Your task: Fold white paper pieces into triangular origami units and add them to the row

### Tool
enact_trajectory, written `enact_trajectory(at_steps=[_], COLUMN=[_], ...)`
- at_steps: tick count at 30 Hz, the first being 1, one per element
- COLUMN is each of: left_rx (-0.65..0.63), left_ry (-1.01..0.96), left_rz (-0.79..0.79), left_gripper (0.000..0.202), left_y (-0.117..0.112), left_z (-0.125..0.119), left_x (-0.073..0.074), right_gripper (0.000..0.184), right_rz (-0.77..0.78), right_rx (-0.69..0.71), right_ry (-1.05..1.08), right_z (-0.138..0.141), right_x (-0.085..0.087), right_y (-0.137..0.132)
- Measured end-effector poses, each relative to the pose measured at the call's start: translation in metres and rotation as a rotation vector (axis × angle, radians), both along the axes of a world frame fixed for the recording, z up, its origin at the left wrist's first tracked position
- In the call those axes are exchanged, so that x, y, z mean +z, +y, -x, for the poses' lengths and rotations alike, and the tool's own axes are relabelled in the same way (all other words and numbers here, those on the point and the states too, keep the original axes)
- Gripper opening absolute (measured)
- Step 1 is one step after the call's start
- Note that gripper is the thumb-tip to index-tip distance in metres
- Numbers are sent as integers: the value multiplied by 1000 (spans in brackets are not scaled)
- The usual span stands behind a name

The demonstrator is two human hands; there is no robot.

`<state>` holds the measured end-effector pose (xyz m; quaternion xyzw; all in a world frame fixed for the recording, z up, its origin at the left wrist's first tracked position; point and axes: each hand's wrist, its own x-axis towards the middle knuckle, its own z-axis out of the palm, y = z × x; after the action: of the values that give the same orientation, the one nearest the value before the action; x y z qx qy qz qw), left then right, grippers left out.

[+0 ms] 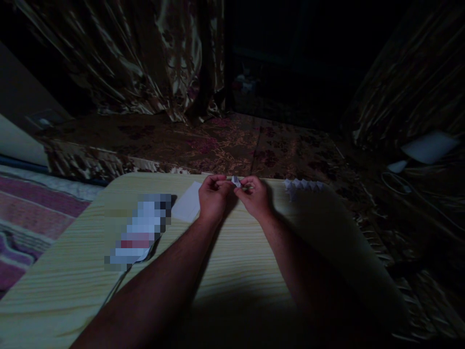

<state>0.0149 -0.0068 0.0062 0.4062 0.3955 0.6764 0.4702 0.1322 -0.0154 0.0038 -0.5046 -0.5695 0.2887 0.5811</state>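
Between the fingertips of both hands is a small folded piece of white paper (236, 182), held just above the far side of the table. My left hand (213, 196) pinches it from the left, and my right hand (255, 194) grips its right side. The paper's exact shape is too small and dim to make out. Under and beside my left hand lies a stack of white paper sheets (186, 202). To the right of my right hand, several small folded paper pieces (303, 184) stand in a row near the table's far edge.
The pale wooden table (236, 271) has rounded corners. A phone-like device (141, 232), blurred out, lies on its left with a cable (113, 291) running toward me. Behind is a ledge with patterned cloth (218, 140) and curtains (174, 58). A striped cover (32, 208) is at left.
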Motion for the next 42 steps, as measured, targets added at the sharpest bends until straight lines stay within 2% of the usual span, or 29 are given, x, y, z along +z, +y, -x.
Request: enact_trajectory(at_steps=[6, 14, 26, 31, 37, 42], left_rx=[32, 56, 16, 33, -31, -37], left_ry=[64, 95, 95, 324, 764, 890], left_rz=[6, 14, -2, -38, -125, -74], left_gripper=[22, 18, 24, 18, 16, 23], left_y=[-1, -1, 2, -3, -8, -8], left_z=[-1, 1, 3, -2, -7, -6], left_x=[1, 0, -5, -3, -7, -8], right_gripper=[33, 31, 33, 33, 30, 29], right_rz=[-17, -53, -69, -86, -60, -27], right_rx=[-6, -90, -171, -250, -392, -515], right_ry=[-22, -117, -192, -221, -298, -387], right_z=[1, 0, -3, -8, -17, -51], right_x=[1, 3, 5, 14, 26, 35], right_y=[-4, -8, -13, -12, -7, -16])
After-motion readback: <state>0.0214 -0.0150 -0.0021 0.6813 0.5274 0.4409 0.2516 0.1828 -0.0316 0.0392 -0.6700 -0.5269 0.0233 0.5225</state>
